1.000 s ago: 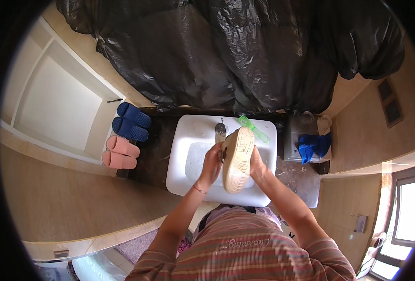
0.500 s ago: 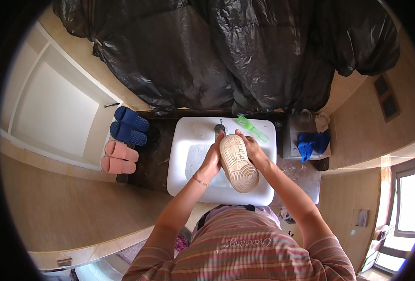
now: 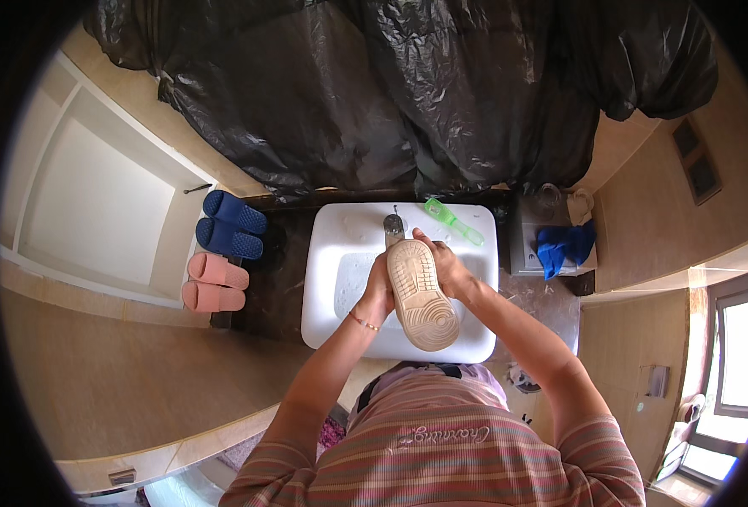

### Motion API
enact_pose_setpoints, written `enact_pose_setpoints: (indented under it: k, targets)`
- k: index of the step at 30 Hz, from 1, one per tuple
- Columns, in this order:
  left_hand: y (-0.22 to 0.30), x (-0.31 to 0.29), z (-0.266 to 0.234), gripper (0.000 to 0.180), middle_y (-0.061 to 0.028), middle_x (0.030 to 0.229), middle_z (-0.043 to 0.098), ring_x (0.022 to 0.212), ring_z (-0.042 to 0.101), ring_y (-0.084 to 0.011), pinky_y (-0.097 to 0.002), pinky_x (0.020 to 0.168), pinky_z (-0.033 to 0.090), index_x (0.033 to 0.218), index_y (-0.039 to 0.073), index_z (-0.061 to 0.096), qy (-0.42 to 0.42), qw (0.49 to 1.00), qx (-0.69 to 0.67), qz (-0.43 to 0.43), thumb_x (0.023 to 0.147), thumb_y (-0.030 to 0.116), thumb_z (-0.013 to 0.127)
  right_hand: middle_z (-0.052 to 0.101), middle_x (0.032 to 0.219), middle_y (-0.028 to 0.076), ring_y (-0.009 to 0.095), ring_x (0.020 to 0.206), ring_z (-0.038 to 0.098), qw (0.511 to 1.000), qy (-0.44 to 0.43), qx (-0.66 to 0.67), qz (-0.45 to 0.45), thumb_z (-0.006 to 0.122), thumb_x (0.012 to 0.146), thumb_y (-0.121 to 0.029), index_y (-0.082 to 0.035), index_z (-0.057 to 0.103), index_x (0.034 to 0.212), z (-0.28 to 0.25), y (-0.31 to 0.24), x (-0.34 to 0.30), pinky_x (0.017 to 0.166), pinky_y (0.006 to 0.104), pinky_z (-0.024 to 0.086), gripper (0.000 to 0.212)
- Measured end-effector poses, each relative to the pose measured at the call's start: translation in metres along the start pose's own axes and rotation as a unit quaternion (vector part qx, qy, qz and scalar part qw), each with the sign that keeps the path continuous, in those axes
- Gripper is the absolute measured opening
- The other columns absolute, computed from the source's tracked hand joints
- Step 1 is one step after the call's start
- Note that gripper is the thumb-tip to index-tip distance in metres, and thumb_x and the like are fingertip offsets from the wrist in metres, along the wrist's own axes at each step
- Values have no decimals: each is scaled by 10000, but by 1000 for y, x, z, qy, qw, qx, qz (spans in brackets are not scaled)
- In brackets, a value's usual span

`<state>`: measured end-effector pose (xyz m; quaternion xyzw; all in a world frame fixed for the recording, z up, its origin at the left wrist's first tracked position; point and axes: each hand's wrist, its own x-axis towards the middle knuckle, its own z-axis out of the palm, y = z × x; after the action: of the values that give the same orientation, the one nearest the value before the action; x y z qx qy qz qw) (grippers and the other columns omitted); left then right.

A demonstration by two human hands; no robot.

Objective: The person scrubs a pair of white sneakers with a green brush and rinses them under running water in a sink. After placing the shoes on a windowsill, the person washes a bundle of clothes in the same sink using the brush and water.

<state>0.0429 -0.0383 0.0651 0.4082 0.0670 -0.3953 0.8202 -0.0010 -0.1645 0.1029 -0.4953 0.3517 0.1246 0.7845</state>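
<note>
A shoe [image 3: 422,296] with a beige patterned sole is held over the white sink [image 3: 316,279], its sole turned up toward me and its heel end nearest my body. My left hand [image 3: 379,287] grips it along the left side, a thin bracelet on that wrist. On the right side, my right hand [image 3: 446,269] holds it near the toe end. The fingers of both hands are partly hidden behind the shoe. Just beyond the toe end stands the dark metal faucet [image 3: 393,226]. A green brush [image 3: 453,222] lies on the sink's far right rim.
Navy slippers [image 3: 232,225] and pink slippers [image 3: 215,282] sit on the dark counter's left end. At right, a blue cloth [image 3: 565,248] hangs over a grey box [image 3: 526,241]. Black plastic sheeting [image 3: 340,93] covers the wall beyond the sink.
The shoe and both hands have shifted slightly left in the view, with the heel end a little nearer me. Both hands keep hold of it; the brush stays on the rim.
</note>
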Motion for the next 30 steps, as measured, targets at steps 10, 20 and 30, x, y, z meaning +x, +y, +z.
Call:
enact_pose_setpoints:
  k: [10, 20, 30]
  targets:
    - [-19, 11, -19, 323, -81, 872, 652, 737, 652, -162, -293, 661, 561, 988, 18, 602, -13, 1000, 18, -8, 950, 267, 399, 613, 981, 166, 195, 841, 588, 994, -31, 30, -101, 500, 935, -466, 102, 479, 1178, -16, 44, 42, 714, 337, 503, 618]
    - [-41, 26, -40, 303, -69, 882, 646, 782, 639, -177, -318, 707, 543, 974, 36, 599, 46, 999, 22, -8, 942, 280, 421, 646, 943, 149, 190, 821, 600, 990, -25, -94, -104, 502, 943, -432, 95, 601, 1043, -32, 59, 68, 732, 324, 495, 545]
    - [5, 1, -3, 441, -82, 990, 647, 902, 633, -192, -336, 809, 519, 1125, 23, 571, -56, 983, 61, -162, 903, 404, 581, 647, 990, 176, 236, 957, 579, 928, -128, -319, -144, 368, 893, -683, 59, 636, 1042, -41, 6, 20, 900, 333, 429, 803]
